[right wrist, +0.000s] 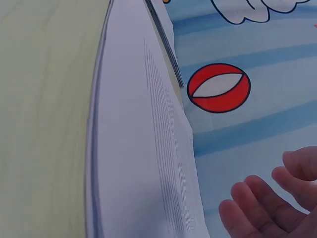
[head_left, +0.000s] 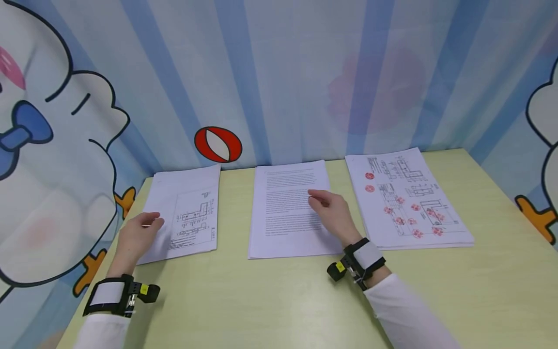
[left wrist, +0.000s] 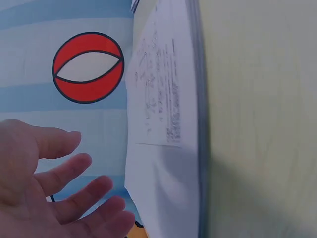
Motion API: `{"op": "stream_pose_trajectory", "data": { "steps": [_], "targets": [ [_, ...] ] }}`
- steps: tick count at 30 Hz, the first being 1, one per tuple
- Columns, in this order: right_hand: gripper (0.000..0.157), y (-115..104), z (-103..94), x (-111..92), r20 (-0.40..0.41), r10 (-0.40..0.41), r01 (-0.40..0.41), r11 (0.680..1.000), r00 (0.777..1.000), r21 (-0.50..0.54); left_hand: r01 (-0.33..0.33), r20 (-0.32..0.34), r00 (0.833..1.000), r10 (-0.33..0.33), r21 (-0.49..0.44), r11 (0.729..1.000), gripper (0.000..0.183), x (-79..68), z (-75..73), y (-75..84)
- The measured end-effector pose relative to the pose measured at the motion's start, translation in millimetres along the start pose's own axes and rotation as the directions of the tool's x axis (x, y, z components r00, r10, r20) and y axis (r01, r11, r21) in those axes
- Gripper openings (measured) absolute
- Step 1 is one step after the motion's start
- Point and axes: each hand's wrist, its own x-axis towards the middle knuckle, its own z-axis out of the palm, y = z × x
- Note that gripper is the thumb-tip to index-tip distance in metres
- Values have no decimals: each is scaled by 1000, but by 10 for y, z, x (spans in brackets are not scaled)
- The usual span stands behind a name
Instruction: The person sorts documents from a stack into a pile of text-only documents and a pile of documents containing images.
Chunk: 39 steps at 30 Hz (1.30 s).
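I view the left hand (head_left: 138, 237) above the left paper stack (head_left: 192, 208) and the right hand (head_left: 333, 214) above the middle paper stack (head_left: 287, 213) – fingers loosely curved, narrowly parted from thumbs – beside the right paper stack (head_left: 410, 203).

Print (head_left: 285, 199) on middle stack (head_left: 285, 213) illegibly small

Readable text: none | too small: middle stack (head_left: 285, 213), left stack (head_left: 187, 211), right stack (head_left: 405, 198)
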Motion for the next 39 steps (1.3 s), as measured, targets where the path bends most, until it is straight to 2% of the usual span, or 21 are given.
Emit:
{"op": "stream_pose_trajectory", "data": {
  "steps": [2, 4, 8, 12, 16, 19, 24, 27, 31, 32, 35, 38, 39],
  "targets": [
    [33, -37, 107, 4, 1, -61, 60, 998, 998, 26, 51, 42, 998, -51, -11, 999, 55, -189, -146, 173],
    [33, -78, 226, 11, 3, -93, 93, 994, 996, 59, 88, 53, 995, -87, -28, 996, 53, -296, -206, 261],
    [34, -150, 477, 16, 12, -113, 111, 987, 993, 118, 100, 73, 992, -100, 3, 995, 64, -314, -180, 168],
    [36, -229, 715, 18, 66, -120, 107, 980, 991, 169, 59, 126, 990, -67, 65, 996, 74, -283, -104, 36],
    [40, -302, 950, 30, 143, -99, 69, 978, 985, 198, 15, 140, 990, -29, 98, 995, 72, -292, -59, 37],
    [47, -326, 1135, 36, 215, -63, 11, 972, 975, 236, 16, 147, 989, -32, 108, 994, 74, -305, -39, 64],
    [62, -342, 1415, 32, 355, 17, -145, 931, 935, 336, 22, 173, 984, -44, 124, 992, 78, -333, -32, 85],
    [65, -364, 1548, 19, 429, 52, -260, 858, 902, 442, 17, 188, 981, -38, 114, 993, 80, -359, -40, 88],
    [67, -399, 1665, 25, 512, 67, -401, 711, 856, 578, 19, 207, 978, -38, 96, 995, 80, -379, -24, 110],
    [67, -406, 1685, 29, 522, 64, -422, 675, 850, 605, 18, 210, 977, -38, 98, 995, 79, -384, -15, 119],
    [68, -402, 1732, 51, 542, 69, -488, 538, 838, 687, 5, 217, 976, -29, 108, 994, 78, -398, 7, 145],
    [66, -380, 1752, 68, 538, 74, -519, 400, 840, 755, -6, 211, 977, -20, 121, 993, 76, -412, 21, 170],
    [65, -373, 1753, 70, 539, 79, -527, 367, 839, 767, -9, 208, 978, -17, 121, 993, 75, -417, 26, 177]
  ]
}}
